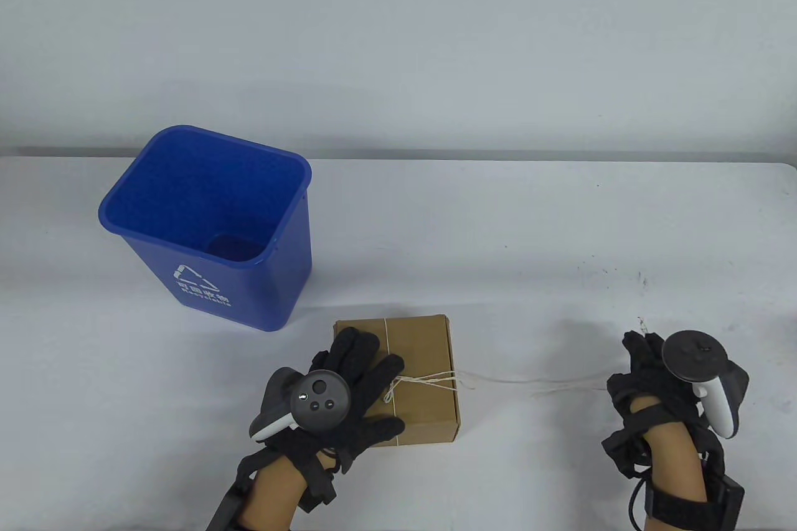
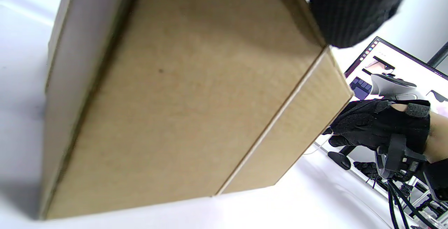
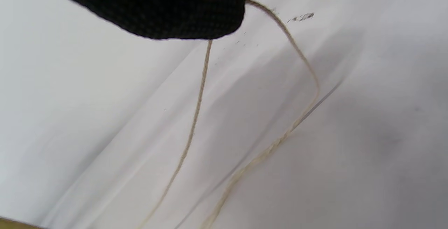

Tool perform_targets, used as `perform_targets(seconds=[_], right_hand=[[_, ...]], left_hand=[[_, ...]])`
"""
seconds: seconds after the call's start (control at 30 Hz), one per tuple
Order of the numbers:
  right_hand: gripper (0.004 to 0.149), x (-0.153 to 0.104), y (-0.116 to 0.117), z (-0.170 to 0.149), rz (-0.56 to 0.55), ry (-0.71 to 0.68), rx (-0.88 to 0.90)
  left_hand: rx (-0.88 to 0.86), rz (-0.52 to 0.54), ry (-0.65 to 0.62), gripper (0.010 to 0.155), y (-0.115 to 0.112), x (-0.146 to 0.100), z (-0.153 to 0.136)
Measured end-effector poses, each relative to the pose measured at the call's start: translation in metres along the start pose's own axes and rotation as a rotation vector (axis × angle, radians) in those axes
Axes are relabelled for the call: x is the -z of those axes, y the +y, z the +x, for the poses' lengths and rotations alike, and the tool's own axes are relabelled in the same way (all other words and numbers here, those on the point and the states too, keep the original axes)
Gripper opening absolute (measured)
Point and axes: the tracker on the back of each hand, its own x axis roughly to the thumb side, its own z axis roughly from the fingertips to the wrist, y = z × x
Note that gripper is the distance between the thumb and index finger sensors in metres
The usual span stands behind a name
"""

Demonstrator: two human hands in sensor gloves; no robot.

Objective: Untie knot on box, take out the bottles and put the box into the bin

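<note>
I see the bin (image 1: 212, 226) marked with a recycling logo, text unreadable. Left hand (image 1: 348, 394) flat on the box (image 1: 423, 363) at desk (image 1: 560, 232) front; right hand (image 1: 647, 381) pinches string (image 1: 535, 381). Only left wrist view shows a monitor (image 2: 395, 68).

A white worktop (image 1: 560, 232) runs across the table view from edge to edge, its far edge straight and its right far corner rounded, with a few small dark specks scattered on its right part. Behind it rises a plain pale grey-blue wall (image 1: 398, 39), evenly lit and without strong shadow. In the left wrist view a lit monitor (image 2: 395, 64) stands beyond the worktop's edge on a dark stand, and below it lies a tangle of black cables (image 2: 402, 201), too blurred to tell more.
</note>
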Motion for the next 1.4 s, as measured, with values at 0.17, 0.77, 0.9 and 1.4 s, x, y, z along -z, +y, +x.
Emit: perform_targets(seconds=[0.17, 0.77, 0.9, 1.4], right_hand=[[0.073, -0.004, 0.001, 0.006, 0.024, -0.038, -0.001], [0.073, -0.023, 0.023, 0.033, 0.46, -0.291, 0.044], [0.065, -0.027, 0.037, 0.046, 0.542, -0.376, 0.009], [0.06, -0.046, 0.079, 0.102, 0.256, -0.752, -0.115]], left_hand=[[-0.001, -0.003, 0.001, 0.089, 0.0, 0.0, 0.0], [-0.005, -0.007, 0.003, 0.089, 0.0, 0.001, 0.0], [-0.004, -0.009, 0.004, 0.089, 0.0, 0.001, 0.0], [-0.004, -0.011, 0.005, 0.089, 0.0, 0.001, 0.0]])
